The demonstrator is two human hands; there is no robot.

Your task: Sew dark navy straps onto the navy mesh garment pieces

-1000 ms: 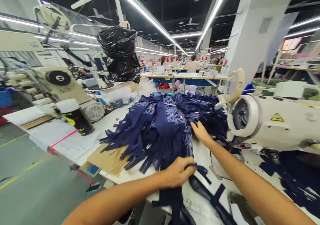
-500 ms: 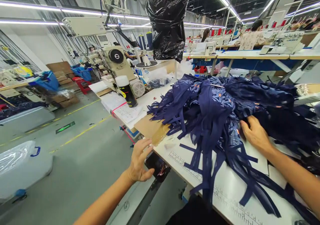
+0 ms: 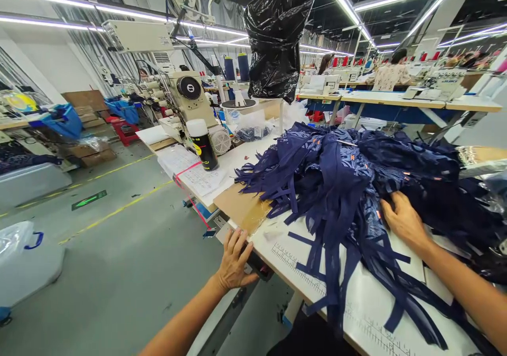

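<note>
A heap of navy blue garments with long straps (image 3: pixel 336 187) lies on the white sewing table (image 3: pixel 285 240); patterned blue parts and small orange tags show among the plain cloth. My right hand (image 3: pixel 406 221) rests against the near right side of the heap, thumb and fingers apart, some fingertips hidden by cloth. My left hand (image 3: pixel 235 261) is at the table's left edge, fingers spread, beside a dark drawer (image 3: pixel 259 266) under the tabletop. It holds nothing. Just beyond it, a brown cardboard sheet (image 3: pixel 237 203) lies on the table, partly covered by clear tape.
A sewing machine (image 3: pixel 190 100) stands at the back left, with a black spray can (image 3: pixel 204 147) and written papers (image 3: pixel 190 171) in front. A black plastic bag (image 3: pixel 277 44) hangs above. A lidded plastic bin (image 3: pixel 29 266) sits on the floor at left. Another person (image 3: pixel 392 73) sits far off.
My left hand has come down onto the table edge by the drawer, its fingers now turned forward. My right hand stays at the garment heap. The view has shifted slightly.
</note>
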